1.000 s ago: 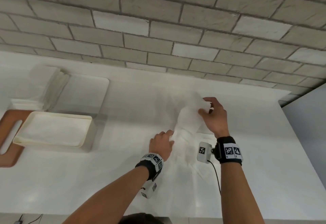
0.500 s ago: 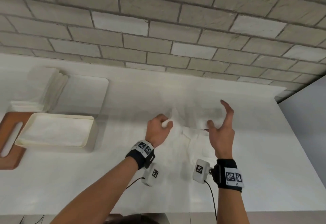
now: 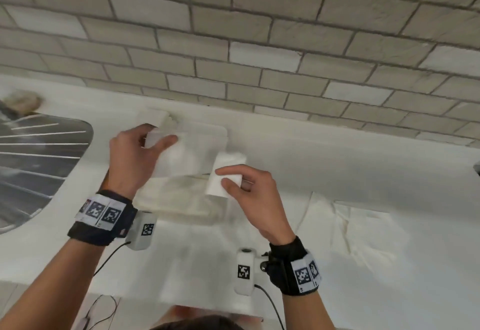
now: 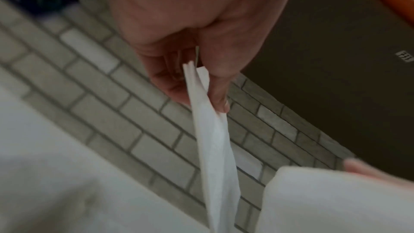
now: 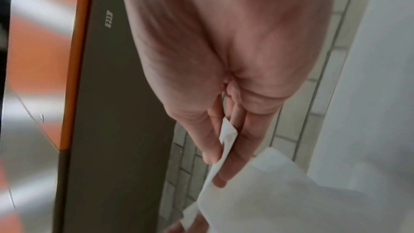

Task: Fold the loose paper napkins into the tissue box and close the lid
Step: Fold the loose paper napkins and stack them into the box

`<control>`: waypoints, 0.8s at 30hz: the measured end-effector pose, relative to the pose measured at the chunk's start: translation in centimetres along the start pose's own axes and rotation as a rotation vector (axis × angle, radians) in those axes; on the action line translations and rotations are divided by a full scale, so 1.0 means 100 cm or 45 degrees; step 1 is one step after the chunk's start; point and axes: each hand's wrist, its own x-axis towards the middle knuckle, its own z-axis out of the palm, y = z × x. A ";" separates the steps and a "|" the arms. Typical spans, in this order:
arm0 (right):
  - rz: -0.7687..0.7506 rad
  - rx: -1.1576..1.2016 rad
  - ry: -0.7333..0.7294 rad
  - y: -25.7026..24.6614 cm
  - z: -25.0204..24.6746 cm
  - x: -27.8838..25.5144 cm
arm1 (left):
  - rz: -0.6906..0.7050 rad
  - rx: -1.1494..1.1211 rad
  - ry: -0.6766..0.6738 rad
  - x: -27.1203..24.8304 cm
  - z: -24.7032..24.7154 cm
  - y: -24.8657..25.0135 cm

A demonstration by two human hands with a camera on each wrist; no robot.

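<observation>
The left hand (image 3: 131,158) and right hand (image 3: 249,194) each pinch an end of 1 folded napkin (image 3: 192,158) — lifted off the worktop (image 3: 363,163), now above the open tissue box (image 3: 179,199) — ready to drop in.

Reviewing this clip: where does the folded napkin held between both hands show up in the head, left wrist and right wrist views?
Head: the folded napkin is centre-left, stretched between the left hand and right hand, above the tissue box.
Left wrist: edge-on in the centre, pinched by the left hand.
Right wrist: lower right, its corner pinched by the right hand.
Shared landmark: the brick wall.
</observation>
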 end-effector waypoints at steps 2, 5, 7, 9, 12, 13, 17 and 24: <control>-0.073 0.182 0.028 -0.016 0.029 0.008 | 0.081 0.103 0.033 0.015 -0.036 -0.016; -0.062 0.288 0.082 -0.014 0.058 0.019 | 0.236 0.236 0.053 0.032 -0.072 -0.045; 0.004 0.233 0.110 0.005 0.074 0.026 | 0.330 0.306 0.064 0.036 -0.086 -0.064; 0.095 0.119 0.114 0.031 0.088 0.034 | 0.402 0.340 0.080 0.036 -0.095 -0.075; 0.255 -0.229 0.051 0.067 0.104 0.047 | 0.464 0.339 0.069 0.035 -0.099 -0.081; 0.289 -0.363 0.018 0.076 0.107 0.051 | 0.474 0.335 0.054 0.035 -0.100 -0.082; 0.397 -0.668 -0.111 0.096 0.109 0.057 | 0.490 0.249 -0.039 0.033 -0.097 -0.077; 0.012 -0.695 0.071 0.034 0.087 0.047 | 0.539 -0.059 -0.277 0.018 -0.079 -0.036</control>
